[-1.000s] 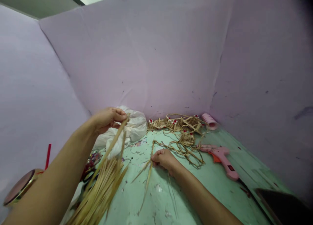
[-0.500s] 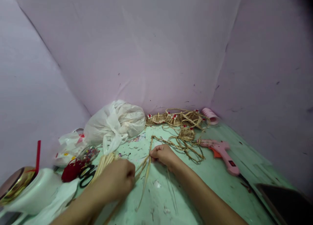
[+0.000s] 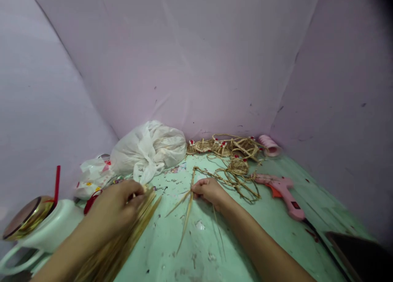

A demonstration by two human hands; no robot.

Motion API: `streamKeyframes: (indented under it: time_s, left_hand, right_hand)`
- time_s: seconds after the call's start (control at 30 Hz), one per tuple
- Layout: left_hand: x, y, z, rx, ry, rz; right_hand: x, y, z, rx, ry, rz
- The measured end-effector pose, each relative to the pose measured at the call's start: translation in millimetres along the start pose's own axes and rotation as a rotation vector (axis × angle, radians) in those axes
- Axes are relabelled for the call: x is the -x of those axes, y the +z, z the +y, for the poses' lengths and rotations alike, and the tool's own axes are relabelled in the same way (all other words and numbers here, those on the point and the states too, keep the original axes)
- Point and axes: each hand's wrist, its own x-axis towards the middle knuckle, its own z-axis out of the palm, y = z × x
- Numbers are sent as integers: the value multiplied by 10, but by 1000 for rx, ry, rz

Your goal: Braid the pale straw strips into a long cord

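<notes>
Pale purple panels are enclosing the green tabletop (image 3: 276,233) I am monitoring. Since half a second ago the left hand (image 3: 115,208) is sitting further left, back on the bundle of straw strips (image 3: 123,241), fingers curled over its upper end, so I am judging that it is picking out strips. The right hand (image 3: 208,190) is staying put, pinching a few loose strips (image 3: 186,216) against the table (finger detail is blurring). The bundle's lower end is running out of frame; the glue gun (image 3: 282,192) is lying untouched.

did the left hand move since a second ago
Yes. The left hand has come down from in front of the white plastic bag to the bundle of straw strips on the green table, nearer the camera.
</notes>
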Motion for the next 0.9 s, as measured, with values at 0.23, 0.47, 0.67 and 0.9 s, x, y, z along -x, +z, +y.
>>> streamKeyframes:
  time_s: [0.23, 0.47, 0.67, 0.9]
  left_hand:
    - [-591, 785, 396, 695, 41, -467]
    - [-887, 1073, 186, 644, 122, -263]
    - [-862, 1008, 239, 725, 35, -249]
    - [-773, 869, 249, 1006, -149, -501]
  right_hand:
    - [42, -15, -46, -79, 7, -51]
    - [69, -34, -96, -121, 23, -62]
    - [64, -33, -95, -124, 40, -64]
    - [75, -29, -101, -113, 40, -66]
